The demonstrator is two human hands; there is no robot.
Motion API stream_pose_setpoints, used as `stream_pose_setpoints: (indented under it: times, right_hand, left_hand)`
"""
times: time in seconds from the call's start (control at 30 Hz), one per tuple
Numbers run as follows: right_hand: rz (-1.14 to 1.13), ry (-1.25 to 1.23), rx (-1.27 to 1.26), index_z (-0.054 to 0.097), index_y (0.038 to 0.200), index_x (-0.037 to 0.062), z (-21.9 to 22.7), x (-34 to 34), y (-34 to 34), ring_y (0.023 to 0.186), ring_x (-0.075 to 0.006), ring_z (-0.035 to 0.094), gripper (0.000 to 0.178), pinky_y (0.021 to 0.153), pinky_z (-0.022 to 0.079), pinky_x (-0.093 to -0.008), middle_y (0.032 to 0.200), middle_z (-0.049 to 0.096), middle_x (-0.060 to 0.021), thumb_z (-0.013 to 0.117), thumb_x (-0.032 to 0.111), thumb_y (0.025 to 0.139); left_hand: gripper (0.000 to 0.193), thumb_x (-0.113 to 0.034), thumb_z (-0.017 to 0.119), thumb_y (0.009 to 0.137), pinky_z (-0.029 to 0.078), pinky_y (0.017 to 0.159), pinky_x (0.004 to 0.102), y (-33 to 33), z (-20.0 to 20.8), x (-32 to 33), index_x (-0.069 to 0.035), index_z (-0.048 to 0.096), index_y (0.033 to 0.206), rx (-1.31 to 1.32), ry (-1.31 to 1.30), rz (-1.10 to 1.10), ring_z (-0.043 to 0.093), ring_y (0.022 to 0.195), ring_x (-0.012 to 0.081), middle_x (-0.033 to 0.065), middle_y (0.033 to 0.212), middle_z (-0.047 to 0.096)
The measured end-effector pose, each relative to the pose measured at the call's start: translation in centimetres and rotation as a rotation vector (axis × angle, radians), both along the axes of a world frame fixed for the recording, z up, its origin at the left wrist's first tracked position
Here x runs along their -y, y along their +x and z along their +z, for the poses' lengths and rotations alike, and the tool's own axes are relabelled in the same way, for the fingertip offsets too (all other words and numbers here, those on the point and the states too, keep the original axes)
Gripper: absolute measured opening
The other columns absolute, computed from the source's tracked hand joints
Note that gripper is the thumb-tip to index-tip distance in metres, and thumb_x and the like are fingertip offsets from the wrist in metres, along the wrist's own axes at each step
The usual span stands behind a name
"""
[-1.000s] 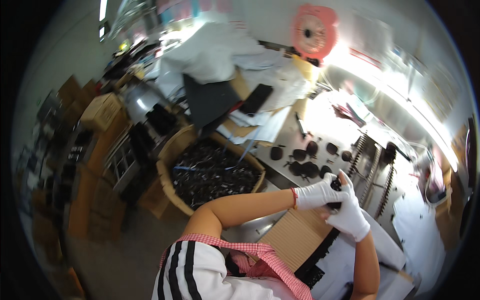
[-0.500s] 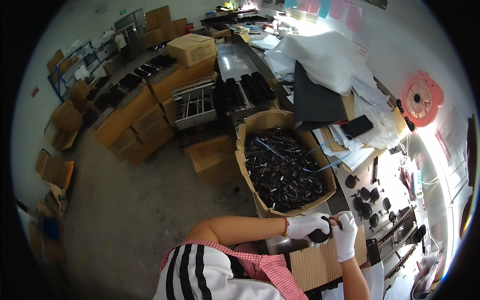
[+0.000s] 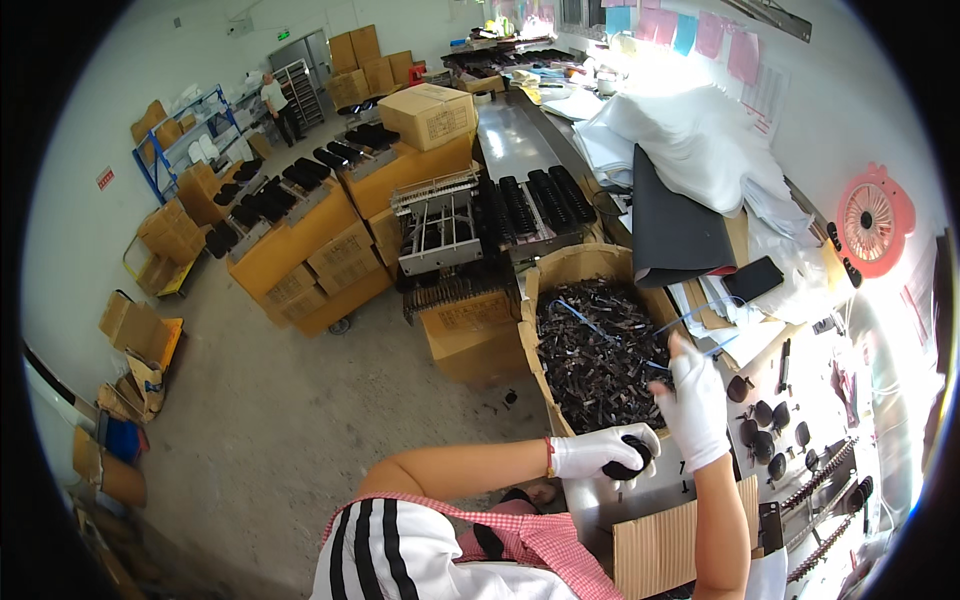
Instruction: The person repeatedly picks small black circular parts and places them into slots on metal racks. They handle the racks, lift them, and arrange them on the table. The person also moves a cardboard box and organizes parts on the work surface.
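My left hand (image 3: 588, 456), in a white glove with bare fingertips, is wrapped round a dark rounded piece (image 3: 627, 460) whose exact kind I cannot make out. It is beside the near edge of a large cardboard box (image 3: 531, 345) filled with small black pieces (image 3: 605, 365). Over the box's right side is my right hand (image 3: 697, 408), gloved the same way, thumb and forefinger apart and nothing visible between them. Several dark oval pieces with short stems (image 3: 764, 445) lie on the bench to its right.
A ribbed cardboard sheet (image 3: 650, 550) lies close to my body. Spiral rods (image 3: 805, 490) rest at the right. A phone (image 3: 754, 279), a black folder (image 3: 670, 225) and a pink fan (image 3: 868, 220) are beyond the box. Metal racks (image 3: 440, 225) and cartons stand left. Another person (image 3: 280, 105) is far off.
My hands were together at the dark piece; they are now apart. The right hand has moved up over the box and its fingers have opened, while the left keeps the piece. The view has shifted.
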State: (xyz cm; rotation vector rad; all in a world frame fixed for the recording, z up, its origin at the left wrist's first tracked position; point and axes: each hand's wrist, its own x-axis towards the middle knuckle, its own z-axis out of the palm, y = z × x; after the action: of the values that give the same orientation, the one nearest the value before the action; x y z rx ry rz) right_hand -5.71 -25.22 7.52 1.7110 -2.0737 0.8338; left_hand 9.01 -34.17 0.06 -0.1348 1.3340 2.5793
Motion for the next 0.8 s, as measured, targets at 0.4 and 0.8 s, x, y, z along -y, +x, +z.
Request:
stream_pose_setpoints:
  times: [0.4, 0.8]
  right_hand:
    - [-0.227, 0.180, 0.323, 0.050, 0.139, 0.0124, -2.2, -13.2, 2.6, 0.121, -0.0360, 0.054, 0.074, 0.098, 0.049, -0.0432, 0.133, 0.052, -0.0167, 0.077, 0.012, 0.071]
    - [-0.776, -0.540, 0.427, 0.062, 0.114, 0.0103, -3.5, -30.6, -0.6, 0.104, -0.0225, 0.061, 0.047, 0.092, 0.051, -0.0322, 0.110, 0.063, -0.0090, 0.077, 0.008, 0.070]
  left_hand:
    - [0.028, -0.008, 0.067, 0.084, 0.053, 0.085, 0.0300, -8.9, 2.1, -5.5, -0.002, 0.062, 0.110, -0.127, -0.164, -0.240, 0.062, 0.100, 0.0139, 0.0057, 0.106, 0.065]
    - [0.042, -0.024, 0.059, 0.091, 0.046, 0.095, 0.0282, -25.5, 11.2, -20.2, 0.004, 0.057, 0.122, -0.851, -0.900, -1.250, 0.054, 0.111, 0.0139, 0.0074, 0.122, 0.057]
